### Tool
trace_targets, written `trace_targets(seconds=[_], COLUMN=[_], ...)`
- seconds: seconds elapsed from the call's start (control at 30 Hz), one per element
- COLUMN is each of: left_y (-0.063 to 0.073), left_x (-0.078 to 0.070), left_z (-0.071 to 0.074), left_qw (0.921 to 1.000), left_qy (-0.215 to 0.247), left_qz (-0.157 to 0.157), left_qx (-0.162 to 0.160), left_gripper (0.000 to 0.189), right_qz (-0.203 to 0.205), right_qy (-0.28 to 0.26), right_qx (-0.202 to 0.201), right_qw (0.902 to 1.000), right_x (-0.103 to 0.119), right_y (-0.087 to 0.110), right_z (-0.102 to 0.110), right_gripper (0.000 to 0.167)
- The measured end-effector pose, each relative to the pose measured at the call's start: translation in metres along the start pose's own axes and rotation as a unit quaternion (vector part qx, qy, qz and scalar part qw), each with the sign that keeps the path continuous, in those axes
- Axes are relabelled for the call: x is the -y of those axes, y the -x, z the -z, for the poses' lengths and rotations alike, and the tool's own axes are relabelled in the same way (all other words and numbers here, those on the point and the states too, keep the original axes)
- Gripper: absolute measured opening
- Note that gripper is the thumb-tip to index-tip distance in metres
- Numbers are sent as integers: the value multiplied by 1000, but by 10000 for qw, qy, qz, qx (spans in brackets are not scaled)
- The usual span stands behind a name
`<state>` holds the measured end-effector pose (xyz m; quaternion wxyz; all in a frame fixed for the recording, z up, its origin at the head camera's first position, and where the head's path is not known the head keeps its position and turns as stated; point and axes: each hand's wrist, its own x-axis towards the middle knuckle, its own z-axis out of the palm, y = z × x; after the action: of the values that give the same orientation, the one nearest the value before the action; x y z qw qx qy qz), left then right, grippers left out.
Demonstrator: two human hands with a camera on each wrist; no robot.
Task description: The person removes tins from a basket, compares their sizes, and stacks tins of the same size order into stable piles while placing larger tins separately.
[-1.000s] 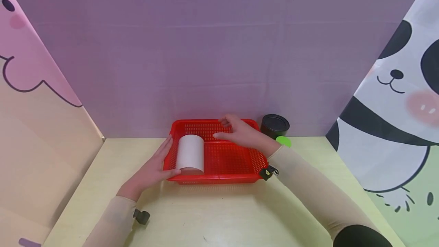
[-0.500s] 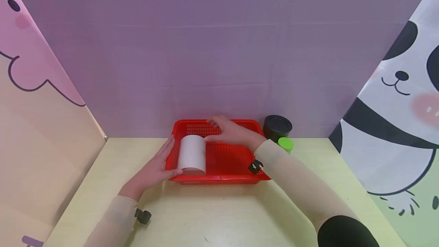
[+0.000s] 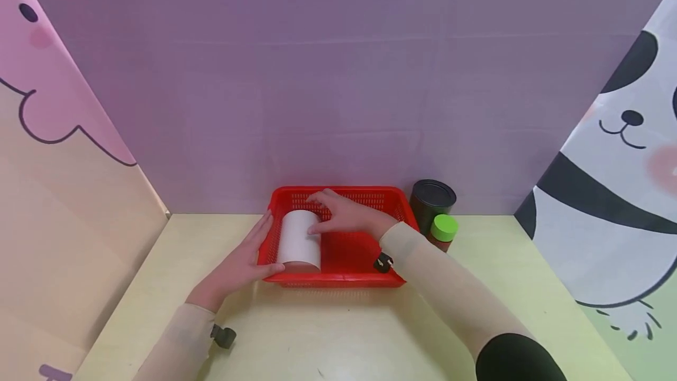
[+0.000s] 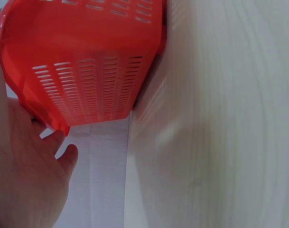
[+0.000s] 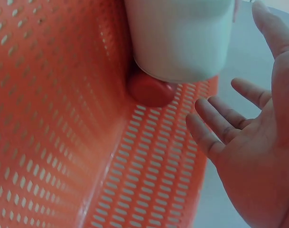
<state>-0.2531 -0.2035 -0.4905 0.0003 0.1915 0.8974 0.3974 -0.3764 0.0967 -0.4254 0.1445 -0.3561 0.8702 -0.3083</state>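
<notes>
A white cylinder (image 3: 299, 242) sits in the left part of a red plastic basket (image 3: 338, 278). My left hand (image 3: 243, 260) rests at the basket's left rim, with the thumb near the front corner and the fingers fairly straight along the side. In the left wrist view, the left hand's fingertips (image 4: 68, 156) show outside the basket wall. My right hand (image 3: 346, 215) hovers over the basket with spread fingers and the thumb in front of the cylinder's right side. The right wrist view shows the right hand (image 5: 256, 137) beside the cylinder, and a small red rounded thing (image 5: 151, 90) partly hidden behind it.
A dark can with a black lid (image 3: 433, 194) stands behind the basket's right side, against the purple back wall (image 3: 296, 87). Close by is a jar with a green lid (image 3: 444, 228). The pale wooden table (image 3: 328, 334) extends in front.
My right hand has moved left over the basket, up to the white cylinder. The green-lidded jar shows more now. My left hand has stayed at the basket's rim, while the head view has shifted slightly.
</notes>
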Motion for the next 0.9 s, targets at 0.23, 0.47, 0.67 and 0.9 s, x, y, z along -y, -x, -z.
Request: trace_targets(seconds=[0.23, 0.47, 0.67, 0.9], left_y=[0, 0, 1, 4], left_x=[-2, 1, 2, 2], left_z=[1, 0, 1, 3], left_qw=[9999, 10000, 10000, 10000], left_qy=[-104, -13, -17, -25], left_qz=[-5, 44, 88, 95], left_qx=[24, 4, -3, -2], left_gripper=[125, 126, 126, 126], right_qz=[91, -86, -133, -163], right_qy=[19, 54, -110, -119], right_qx=[79, 114, 152, 111], right_qw=[9999, 9999, 9997, 9997], right_x=[3, 3, 4, 5], right_y=[-4, -6, -6, -8], right_z=[-14, -21, -24, -27], right_gripper=[91, 90, 89, 92])
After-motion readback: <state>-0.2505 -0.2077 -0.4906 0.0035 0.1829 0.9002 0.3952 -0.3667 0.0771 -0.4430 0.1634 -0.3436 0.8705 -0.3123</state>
